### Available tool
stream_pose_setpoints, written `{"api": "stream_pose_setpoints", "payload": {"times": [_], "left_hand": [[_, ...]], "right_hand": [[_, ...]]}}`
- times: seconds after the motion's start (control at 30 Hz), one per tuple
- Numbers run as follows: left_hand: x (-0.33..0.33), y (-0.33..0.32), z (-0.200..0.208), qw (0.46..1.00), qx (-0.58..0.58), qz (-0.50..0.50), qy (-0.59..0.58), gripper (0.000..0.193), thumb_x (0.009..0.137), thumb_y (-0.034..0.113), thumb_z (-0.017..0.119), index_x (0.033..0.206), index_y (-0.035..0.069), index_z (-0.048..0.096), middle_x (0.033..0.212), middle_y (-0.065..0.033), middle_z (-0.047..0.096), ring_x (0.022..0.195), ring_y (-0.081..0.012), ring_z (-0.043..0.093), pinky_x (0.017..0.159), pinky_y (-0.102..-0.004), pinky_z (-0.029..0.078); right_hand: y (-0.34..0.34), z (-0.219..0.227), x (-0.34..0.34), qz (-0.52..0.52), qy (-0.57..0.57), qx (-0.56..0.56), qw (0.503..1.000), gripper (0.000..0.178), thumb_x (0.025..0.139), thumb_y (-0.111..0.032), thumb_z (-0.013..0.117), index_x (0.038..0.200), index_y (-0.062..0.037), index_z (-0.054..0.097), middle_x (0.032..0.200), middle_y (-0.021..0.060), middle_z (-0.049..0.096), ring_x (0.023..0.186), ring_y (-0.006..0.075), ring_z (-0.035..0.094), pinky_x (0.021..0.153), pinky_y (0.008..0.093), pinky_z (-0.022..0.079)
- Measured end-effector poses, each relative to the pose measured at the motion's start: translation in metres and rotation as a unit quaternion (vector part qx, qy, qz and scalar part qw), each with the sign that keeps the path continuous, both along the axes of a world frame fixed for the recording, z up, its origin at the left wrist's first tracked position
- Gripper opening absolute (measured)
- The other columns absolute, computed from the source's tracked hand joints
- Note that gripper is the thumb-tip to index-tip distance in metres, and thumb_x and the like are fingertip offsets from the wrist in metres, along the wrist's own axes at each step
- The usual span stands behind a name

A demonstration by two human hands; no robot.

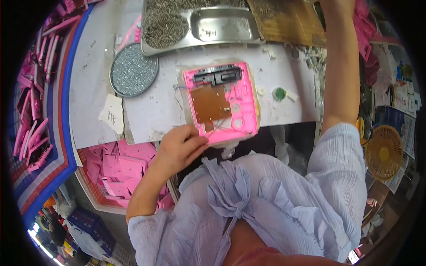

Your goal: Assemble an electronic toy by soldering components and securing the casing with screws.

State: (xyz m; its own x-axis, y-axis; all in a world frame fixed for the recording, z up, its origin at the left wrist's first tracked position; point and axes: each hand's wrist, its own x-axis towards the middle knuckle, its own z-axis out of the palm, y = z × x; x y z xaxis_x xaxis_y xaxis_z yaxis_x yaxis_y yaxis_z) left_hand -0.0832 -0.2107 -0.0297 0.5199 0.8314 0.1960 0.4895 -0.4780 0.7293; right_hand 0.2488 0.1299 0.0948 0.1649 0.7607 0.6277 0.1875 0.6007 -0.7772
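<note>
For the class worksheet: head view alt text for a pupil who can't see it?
A left hand touches the near-left corner of a pink casing with a brown board inside. Beyond lies a metal tray of small parts; the right forearm exits at the top.

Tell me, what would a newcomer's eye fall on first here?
Probably the bright pink plastic casing mid-picture on the white table, a brown board inside it and the person's left hand at its near left corner. Next might come the pile of pink parts at lower left, then the shiny metal tray beyond the casing.
</note>
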Motion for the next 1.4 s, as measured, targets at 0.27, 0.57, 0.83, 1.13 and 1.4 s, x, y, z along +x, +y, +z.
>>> {"api": "stream_pose_setpoints", "payload": {"times": [0.27,0.57,0.83,1.13,1.4], "left_hand": [[0.008,0.005,-0.003,1.000,-0.006,-0.011,-0.013,0.022,0.076,0.010,0.084,0.094,0.007,0.071,0.086,-0.0079,0.059,0.073,-0.0267,0.062,0.062,-0.0382,0.050],[0.009,0.002,-0.002,1.000,-0.009,0.004,-0.022,0.023,0.075,0.010,0.085,0.093,0.007,0.071,0.086,-0.0083,0.059,0.074,-0.0264,0.063,0.062,-0.0379,0.050],[0.008,0.002,0.000,1.000,-0.012,-0.003,0.004,0.024,0.074,0.009,0.085,0.094,0.008,0.072,0.085,-0.0073,0.058,0.072,-0.0256,0.061,0.061,-0.0380,0.048],[0.012,0.008,0.025,0.996,-0.046,-0.028,0.072,0.025,0.075,0.010,0.084,0.096,0.006,0.071,0.086,-0.0091,0.057,0.074,-0.0288,0.062,0.065,-0.0403,0.050],[0.046,0.159,0.075,0.994,-0.027,-0.020,0.100,0.014,0.087,0.012,0.075,0.097,0.004,0.071,0.086,-0.0128,0.068,0.078,-0.0295,0.067,0.071,-0.0379,0.053]], "right_hand": [[-0.273,-0.100,-0.024,0.299,-0.367,-0.109,0.874,0.022,0.077,-0.009,0.079,0.097,-0.0114,0.072,0.095,0.0014,0.070,0.099,0.0275,0.057,0.088,0.0395,0.048],[-0.273,-0.118,-0.025,0.278,-0.361,-0.029,0.890,0.027,0.071,-0.013,0.087,0.094,-0.0109,0.073,0.099,-0.0001,0.073,0.101,0.0291,0.060,0.088,0.0416,0.049],[-0.264,-0.132,-0.017,0.303,-0.346,0.042,0.887,0.026,0.074,-0.019,0.087,0.095,-0.0108,0.075,0.106,0.0006,0.074,0.099,0.0283,0.061,0.087,0.0400,0.049],[-0.185,-0.115,0.040,-0.020,-0.489,-0.049,0.871,0.017,0.083,-0.022,0.076,0.094,-0.0095,0.073,0.091,0.0074,0.068,0.093,0.0282,0.062,0.083,0.0433,0.048],[-0.187,-0.116,0.044,-0.062,-0.572,-0.117,0.809,0.018,0.080,-0.016,0.072,0.095,-0.0095,0.068,0.094,0.0079,0.067,0.094,0.0308,0.061,0.086,0.0454,0.046]]}}
